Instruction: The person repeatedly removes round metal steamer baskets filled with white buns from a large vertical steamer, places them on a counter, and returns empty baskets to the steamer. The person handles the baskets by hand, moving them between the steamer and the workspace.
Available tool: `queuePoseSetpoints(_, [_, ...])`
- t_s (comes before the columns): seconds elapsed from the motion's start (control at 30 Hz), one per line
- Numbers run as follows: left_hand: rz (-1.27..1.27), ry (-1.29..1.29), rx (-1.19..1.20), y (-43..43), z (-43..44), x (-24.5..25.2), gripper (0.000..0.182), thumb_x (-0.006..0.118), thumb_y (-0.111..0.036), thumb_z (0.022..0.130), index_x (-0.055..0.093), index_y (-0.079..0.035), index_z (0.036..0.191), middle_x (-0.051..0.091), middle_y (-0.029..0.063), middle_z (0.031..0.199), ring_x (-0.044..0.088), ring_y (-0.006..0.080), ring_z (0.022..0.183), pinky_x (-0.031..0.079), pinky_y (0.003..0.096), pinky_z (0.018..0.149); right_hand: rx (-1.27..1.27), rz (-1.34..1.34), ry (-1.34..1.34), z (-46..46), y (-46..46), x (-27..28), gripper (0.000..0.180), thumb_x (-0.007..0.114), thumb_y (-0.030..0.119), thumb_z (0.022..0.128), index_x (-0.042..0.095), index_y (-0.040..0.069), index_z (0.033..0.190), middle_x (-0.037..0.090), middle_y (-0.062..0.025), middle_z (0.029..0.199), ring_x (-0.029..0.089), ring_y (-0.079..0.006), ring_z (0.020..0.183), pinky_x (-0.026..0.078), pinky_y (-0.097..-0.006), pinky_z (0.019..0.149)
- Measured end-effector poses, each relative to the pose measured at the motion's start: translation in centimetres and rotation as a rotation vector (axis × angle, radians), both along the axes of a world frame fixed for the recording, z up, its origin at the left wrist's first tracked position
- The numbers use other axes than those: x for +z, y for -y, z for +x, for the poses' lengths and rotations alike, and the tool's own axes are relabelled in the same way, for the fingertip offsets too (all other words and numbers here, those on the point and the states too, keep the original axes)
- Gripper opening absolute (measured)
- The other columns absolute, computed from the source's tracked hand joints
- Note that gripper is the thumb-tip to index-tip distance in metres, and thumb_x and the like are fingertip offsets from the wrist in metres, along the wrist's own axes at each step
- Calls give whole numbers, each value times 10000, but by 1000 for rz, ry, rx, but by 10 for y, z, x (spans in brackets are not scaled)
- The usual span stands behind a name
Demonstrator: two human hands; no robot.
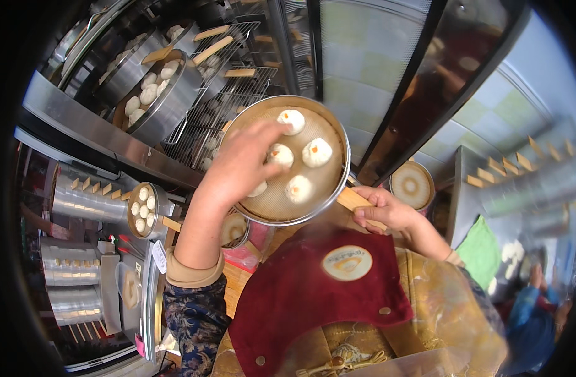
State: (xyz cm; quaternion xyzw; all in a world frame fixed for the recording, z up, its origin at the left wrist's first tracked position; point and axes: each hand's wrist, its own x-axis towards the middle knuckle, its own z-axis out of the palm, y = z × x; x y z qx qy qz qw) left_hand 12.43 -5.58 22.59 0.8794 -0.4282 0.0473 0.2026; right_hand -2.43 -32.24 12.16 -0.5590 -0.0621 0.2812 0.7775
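Observation:
My right hand (380, 209) is closed around the wooden handle (356, 201) of a round metal steamer pan (311, 209) with a mesh-like liner. Several white steamed buns with small orange bits on top lie in the pan, one of them a bun (317, 152) near the middle. Over the pan's left part hovers my left hand (245, 160), slightly blurred, fingers apart. Its fingertips are close to the top bun (291, 122) and to a bun beneath the thumb; whether they touch cannot be told. The hand partly covers a lower-left bun (258, 189).
Metal steamer pans of buns (175, 101) stand on wire racks (264, 77) in a cabinet at upper left. Left is another pan of buns (143, 209) beside stacked steamers (85, 198). At right are a green cloth (480, 252), more stacked steamers and a person in blue (533, 315).

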Motion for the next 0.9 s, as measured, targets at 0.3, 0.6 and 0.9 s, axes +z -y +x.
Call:
queuePoseSetpoints(0.3, [138, 67, 234, 34, 42, -30, 365, 744, -236, 805, 672, -40, 1105, 673, 176, 1108, 625, 372, 1023, 496, 451, 890, 44, -30, -78, 13, -2, -10, 426, 566, 117, 994, 485, 81, 1410, 587, 23, 816, 481, -29, 558, 347, -179, 462])
queuePoseSetpoints(0.6, [-299, 477, 228, -14, 13, 13, 487, 748, -210, 801, 611, -54, 1242, 626, 118, 1263, 563, 318, 1202, 401, 433, 1035, -126, -73, -135, 11, 4, 27, 466, 622, 44, 918, 506, -12, 1366, 630, -42, 774, 544, -78, 546, 407, -204, 468])
queuePoseSetpoints(0.9, [-361, 1122, 752, -91, 26, 31, 554, 693, -79, 791, 565, -138, 1327, 339, 187, 1507, 282, 436, 1414, 242, 579, 1145, -391, -37, 81, -10, 37, 172, 454, 638, 20, 859, 536, -88, 1288, 618, -118, 701, 482, -106, 403, 336, -241, 324])
